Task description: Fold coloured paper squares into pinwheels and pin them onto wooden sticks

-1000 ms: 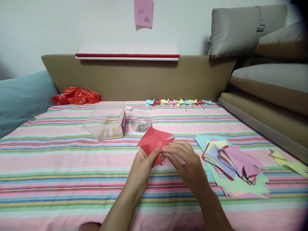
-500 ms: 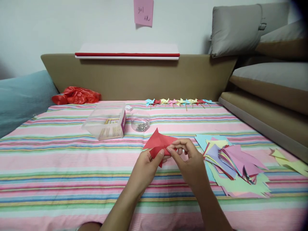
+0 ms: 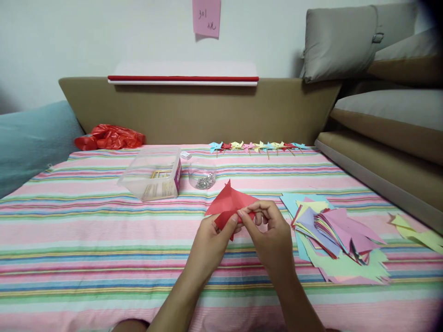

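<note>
We find the left hand (image 3: 210, 237) and right hand (image 3: 276, 233) with fingers pinching one part-folded red paper (image 3: 238, 199) above striped cloth (image 3: 104, 263).

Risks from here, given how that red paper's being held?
1. The red paper could tear or crease in the wrong spot: the left hand and right hand both pinch it near a folded-over part.
2. The loose paper pile lies just right of the right hand; a sideways sweep might scatter it.
3. The clear round container beyond the red paper looks uncovered; a knock may spill its small metal pieces.
</note>
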`<state>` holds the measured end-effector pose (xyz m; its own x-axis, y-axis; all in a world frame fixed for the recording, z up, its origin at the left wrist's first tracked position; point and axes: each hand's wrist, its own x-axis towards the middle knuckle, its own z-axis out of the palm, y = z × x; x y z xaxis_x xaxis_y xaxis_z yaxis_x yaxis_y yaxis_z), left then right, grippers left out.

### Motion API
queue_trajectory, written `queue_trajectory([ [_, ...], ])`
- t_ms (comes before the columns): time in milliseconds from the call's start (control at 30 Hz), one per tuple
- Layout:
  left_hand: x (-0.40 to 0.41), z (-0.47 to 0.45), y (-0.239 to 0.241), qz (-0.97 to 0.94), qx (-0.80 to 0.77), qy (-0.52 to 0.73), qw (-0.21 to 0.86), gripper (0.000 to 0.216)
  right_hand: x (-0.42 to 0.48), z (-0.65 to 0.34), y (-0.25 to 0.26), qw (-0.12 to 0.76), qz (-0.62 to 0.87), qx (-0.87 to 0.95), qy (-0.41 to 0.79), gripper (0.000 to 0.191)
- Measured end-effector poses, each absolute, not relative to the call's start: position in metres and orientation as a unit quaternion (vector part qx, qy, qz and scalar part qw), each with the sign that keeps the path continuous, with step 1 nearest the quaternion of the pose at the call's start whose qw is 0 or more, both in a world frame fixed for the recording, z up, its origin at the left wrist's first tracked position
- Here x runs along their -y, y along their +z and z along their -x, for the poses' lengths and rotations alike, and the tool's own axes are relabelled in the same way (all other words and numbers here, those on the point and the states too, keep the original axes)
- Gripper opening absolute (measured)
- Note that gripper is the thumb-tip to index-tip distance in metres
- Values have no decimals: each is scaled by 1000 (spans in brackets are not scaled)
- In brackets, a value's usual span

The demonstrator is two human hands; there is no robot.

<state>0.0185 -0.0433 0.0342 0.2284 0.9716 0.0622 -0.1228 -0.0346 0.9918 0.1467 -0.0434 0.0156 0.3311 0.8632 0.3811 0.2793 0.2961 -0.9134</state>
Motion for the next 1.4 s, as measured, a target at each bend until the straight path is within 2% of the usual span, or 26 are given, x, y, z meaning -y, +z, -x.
queue_trajectory([
  [267,43,-20,35,-556,-420,482,531,29,47,-145,17,611,547,530,218,14],
  [333,43,-19,34,-570,-441,478,502,31,46,-145,17,611,548,542,182,13],
  [367,43,-18,33,-580,-454,474,483,33,45,-146,18,615,549,544,155,17],
  [433,43,-14,33,-604,-472,461,447,36,44,-151,21,628,558,527,130,37],
  [500,43,-8,36,-630,-474,436,435,37,45,-161,26,634,562,489,209,55],
  [533,43,-5,37,-642,-469,418,441,38,46,-167,29,624,550,473,291,56],
  [633,44,4,45,-675,-437,351,480,38,51,-184,37,530,445,472,546,46],
  [700,45,8,50,-686,-412,314,511,35,54,-192,39,466,386,495,624,40],
  [900,46,11,58,-687,-394,257,555,30,56,-192,36,429,397,520,623,26],
  [1067,43,12,51,-676,-412,248,558,32,53,-187,31,427,433,526,594,28],
  [1133,41,12,48,-665,-412,270,561,32,51,-182,28,437,442,508,596,31],
  [1267,38,10,46,-636,-421,352,542,30,47,-168,20,522,452,431,580,34],
  [1333,37,6,45,-586,-410,403,571,24,44,-161,17,565,435,395,579,32],
  [1400,36,1,42,-525,-402,446,603,31,41,-157,16,593,403,371,590,30],
])
